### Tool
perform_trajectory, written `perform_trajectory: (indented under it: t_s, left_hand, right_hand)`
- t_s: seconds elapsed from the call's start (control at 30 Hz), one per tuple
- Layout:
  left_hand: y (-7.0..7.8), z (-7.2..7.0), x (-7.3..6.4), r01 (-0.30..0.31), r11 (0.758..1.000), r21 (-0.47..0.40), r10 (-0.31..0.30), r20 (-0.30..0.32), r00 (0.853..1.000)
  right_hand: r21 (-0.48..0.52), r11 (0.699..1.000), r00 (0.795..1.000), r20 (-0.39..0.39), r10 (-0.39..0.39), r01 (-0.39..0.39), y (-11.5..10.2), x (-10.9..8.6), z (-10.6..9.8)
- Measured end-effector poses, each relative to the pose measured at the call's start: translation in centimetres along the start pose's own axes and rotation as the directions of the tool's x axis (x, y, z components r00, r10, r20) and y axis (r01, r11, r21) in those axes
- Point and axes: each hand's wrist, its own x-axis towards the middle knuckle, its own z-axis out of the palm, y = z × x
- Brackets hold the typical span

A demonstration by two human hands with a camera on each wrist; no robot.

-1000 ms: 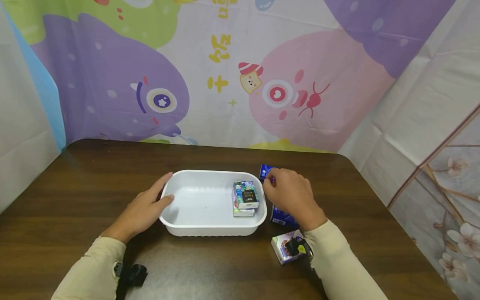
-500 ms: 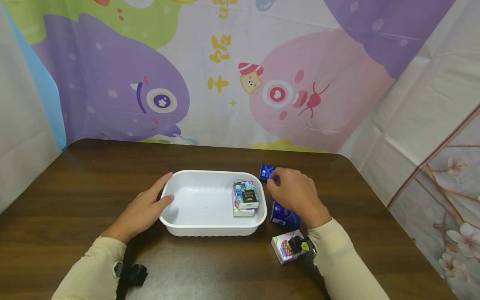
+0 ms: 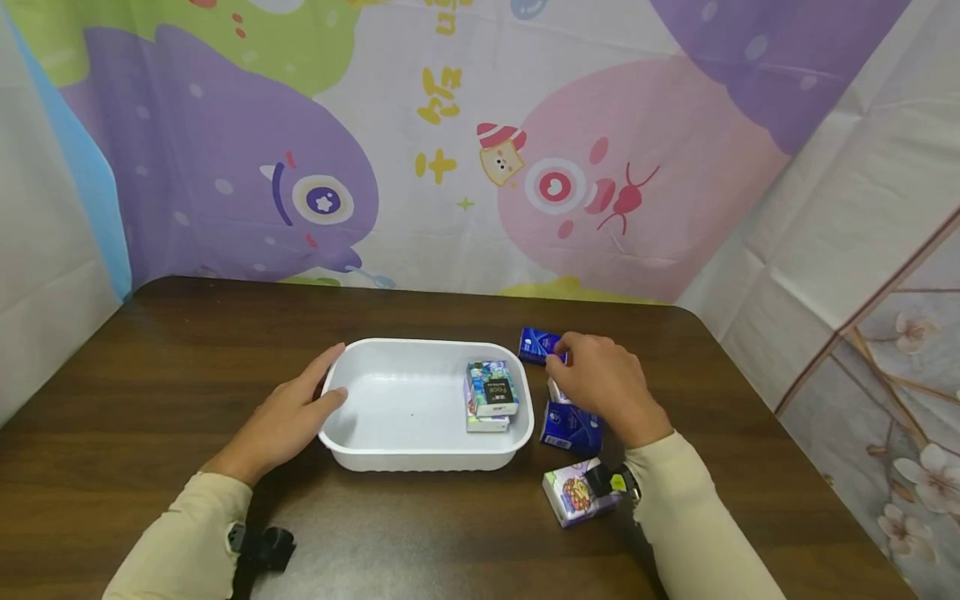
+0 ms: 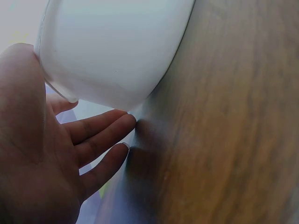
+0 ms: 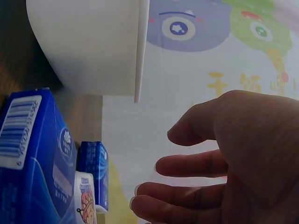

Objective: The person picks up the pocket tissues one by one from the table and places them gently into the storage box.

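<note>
Head view: the right hand [image 3: 606,382], thumb and fingers apart round nothing, hangs over the close-set packs [image 3: 572,429] between the tub [image 3: 397,408] and the right edge of the tabletop [image 3: 390,533]; a low sweep could knock the half-hidden white pack [image 3: 557,392] into a neighbour. Counted: one tub, two stacked packs [image 3: 490,382] in its right end; outside, two blue packs [image 3: 536,344], one white, one purple pack [image 3: 564,493] nearest the near edge. Left wrist view: the left hand [image 4: 51,154] clamps the tub's left end, but its slack fingers might let it slide if bumped. Right wrist view: three packs show, none held.
</note>
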Motion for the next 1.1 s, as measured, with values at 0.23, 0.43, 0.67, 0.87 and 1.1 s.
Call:
perform_trajectory:
  t_s: [0.23, 0.43, 0.67, 0.87, 1.1]
  left_hand:
    - [0.1, 0.0, -0.1, -0.003, 1.0, 0.001, 0.003, -0.003, 1.0]
    - [0.1, 0.0, -0.1, 0.004, 1.0, 0.002, -0.004, -0.001, 1.0]
    - [0.2, 0.0, 0.0, 0.01, 1.0, 0.005, -0.01, 0.001, 1.0]
    - [0.1, 0.0, 0.0, 0.015, 1.0, -0.005, -0.015, 0.005, 1.0]
    - [0.2, 0.0, -0.1, 0.018, 1.0, -0.009, -0.018, 0.01, 1.0]
  right_hand:
    - [-0.008, 1.0, 0.999, 0.038, 0.016, -0.016, 0.5, 0.2, 0.0]
    - [-0.021, 0.999, 0.996, 0.083, 0.042, -0.04, 0.8, 0.2, 0.0]
    - [-0.023, 0.999, 0.993, 0.105, 0.049, -0.047, 1.5, 0.2, 0.2]
    - [-0.018, 0.999, 0.991, 0.13, 0.03, -0.028, 2.0, 0.3, 0.2]
    - [-0.017, 1.0, 0.987, 0.159, 0.005, -0.003, 2.6, 0.3, 0.0]
